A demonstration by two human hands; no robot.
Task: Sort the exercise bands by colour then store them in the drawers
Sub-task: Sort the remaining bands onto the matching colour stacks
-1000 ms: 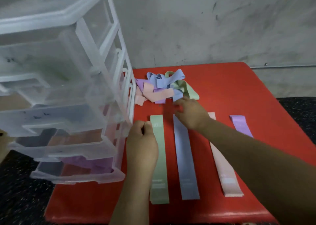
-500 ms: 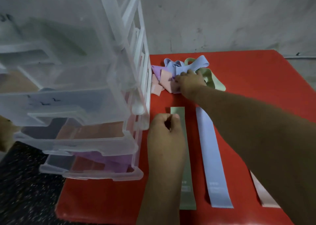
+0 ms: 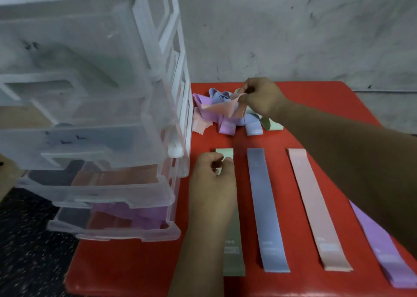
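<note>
Clock face laid on the red table [image 3: 135,272], 6 o'clock = the edge nearest the person.

R hand [image 3: 262,96] is at approx. 12 o'clock, above the pile of bands [image 3: 228,122]. Its thumb & fingertips are pinched together on one corner of the lifted pink band [image 3: 222,108], which hangs from the hand down toward the pile. The pile is mixed, w/ purple, blue, pink & green loops tangled, and it lies just beside the drawer unit [image 3: 90,93].

L hand [image 3: 213,183] is near the centre, on the far end of the green band [image 3: 233,258]. The fingers are curled, thumb & forefinger are closed on the band end, and the wrist covers the band's middle. The green band lies flat and runs from 12 to 6.

On its 3 o'clock side, parallel and apart from each other, lie the blue band [image 3: 268,217], then the flat pink band [image 3: 316,213], then the purple band [image 3: 383,247] at approx. 4 o'clock, partly hidden by the R forearm.

The drawer unit, of translucent plastic, stands at 9 o'clock. Its 2 lowest drawers are pulled out toward 6 o'clock. The bottom drawer [image 3: 112,229] has purple bands inside, and the drawer above it [image 3: 101,183] has pink ones. What the upper drawers hold I cannot tell thru the cloudy plastic.

Beyond 12 o'clock is a grey wall [image 3: 293,37]. At approx. 8 o'clock, off the table, is a dark speckled floor [image 3: 29,240].
</note>
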